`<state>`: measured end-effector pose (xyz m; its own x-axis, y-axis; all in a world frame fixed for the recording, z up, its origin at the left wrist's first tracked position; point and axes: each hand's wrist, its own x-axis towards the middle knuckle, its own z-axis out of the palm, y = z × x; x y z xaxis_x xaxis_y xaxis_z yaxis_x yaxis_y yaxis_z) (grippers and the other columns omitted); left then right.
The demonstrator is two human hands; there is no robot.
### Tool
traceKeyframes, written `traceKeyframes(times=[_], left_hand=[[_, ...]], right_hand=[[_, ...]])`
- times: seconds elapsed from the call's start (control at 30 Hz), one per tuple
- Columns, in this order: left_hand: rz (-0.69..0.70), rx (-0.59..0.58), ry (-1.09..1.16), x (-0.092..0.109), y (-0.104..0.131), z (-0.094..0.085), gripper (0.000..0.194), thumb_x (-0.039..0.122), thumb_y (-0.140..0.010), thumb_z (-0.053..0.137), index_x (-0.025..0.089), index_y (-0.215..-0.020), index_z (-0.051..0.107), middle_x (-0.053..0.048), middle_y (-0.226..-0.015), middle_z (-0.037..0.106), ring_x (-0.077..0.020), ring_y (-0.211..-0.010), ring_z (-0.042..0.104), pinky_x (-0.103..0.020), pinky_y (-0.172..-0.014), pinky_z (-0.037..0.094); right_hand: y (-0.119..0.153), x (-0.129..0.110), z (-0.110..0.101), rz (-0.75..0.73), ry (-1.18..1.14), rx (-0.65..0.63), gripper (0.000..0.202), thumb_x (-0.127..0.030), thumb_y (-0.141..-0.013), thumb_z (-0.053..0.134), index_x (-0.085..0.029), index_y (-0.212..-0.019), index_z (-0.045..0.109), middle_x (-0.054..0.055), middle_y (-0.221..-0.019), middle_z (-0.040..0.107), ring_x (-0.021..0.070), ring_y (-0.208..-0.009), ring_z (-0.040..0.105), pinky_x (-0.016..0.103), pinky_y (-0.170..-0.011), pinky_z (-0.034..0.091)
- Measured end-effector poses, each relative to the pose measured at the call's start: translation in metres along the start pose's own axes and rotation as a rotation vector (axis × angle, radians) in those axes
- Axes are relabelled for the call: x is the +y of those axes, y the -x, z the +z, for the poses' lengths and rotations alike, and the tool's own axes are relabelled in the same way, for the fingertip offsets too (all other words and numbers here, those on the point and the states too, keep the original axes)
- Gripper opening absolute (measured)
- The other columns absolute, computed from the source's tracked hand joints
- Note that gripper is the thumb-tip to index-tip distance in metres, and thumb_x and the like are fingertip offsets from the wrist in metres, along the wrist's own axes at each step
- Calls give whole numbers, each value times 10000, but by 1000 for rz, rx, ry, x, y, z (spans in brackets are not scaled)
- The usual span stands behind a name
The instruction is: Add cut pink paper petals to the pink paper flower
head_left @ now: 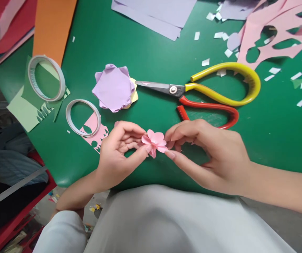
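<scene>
A small pink paper flower (154, 140) with rounded petals is held up near the table's front edge. My left hand (120, 154) pinches it from the left, thumb in front and fingers curled behind. On the other side, my right hand (211, 154) has thumb and fingertips closed at the flower's right petals. Just beyond the hands lie scissors (173, 90) with one yellow and one red handle, the red one partly hidden by my right hand. A purple folded-paper piece (112, 88) rests at the blade tips, over a bit of yellow paper (134, 93).
Two tape rolls (61, 79) (98, 121) sit at the left on green and pink paper scraps. Purple sheets (161, 14) and an orange sheet (52, 28) lie at the back. Pink cut-out scraps (248, 38) and small white bits cover the back right of the green table (151, 56).
</scene>
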<state>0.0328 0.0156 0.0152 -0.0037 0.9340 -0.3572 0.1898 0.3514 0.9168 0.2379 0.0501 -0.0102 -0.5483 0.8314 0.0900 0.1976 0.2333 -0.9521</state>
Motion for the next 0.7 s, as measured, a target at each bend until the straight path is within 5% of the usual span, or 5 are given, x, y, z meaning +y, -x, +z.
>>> traceKeyframes(times=[0.17,0.37,0.7], left_hand=[[-77,12,8,-1,2,1,323,92,-763,787,210,-972,572,13,-843,733,-122,-759,773,-125,-605,621],[4,-19,-67,-3,4,3,272,98,-777,778,203,-938,585,25,-817,738,-96,-746,768,-89,-627,611],[-12,-83,16,-2,2,-1,115,139,-914,655,198,-1008,623,-16,-922,777,-136,-789,788,-186,-730,670]], right_hand=[[0,0,1,-219,296,83,118,-158,-904,662,-206,-966,575,51,-875,626,147,-731,600,283,-620,531],[-5,-1,3,-472,516,102,138,-98,-878,647,-212,-951,675,9,-726,623,142,-613,495,279,-524,459],[-13,4,-7,-586,633,72,214,-67,-896,569,-229,-839,696,7,-803,750,154,-626,593,287,-538,513]])
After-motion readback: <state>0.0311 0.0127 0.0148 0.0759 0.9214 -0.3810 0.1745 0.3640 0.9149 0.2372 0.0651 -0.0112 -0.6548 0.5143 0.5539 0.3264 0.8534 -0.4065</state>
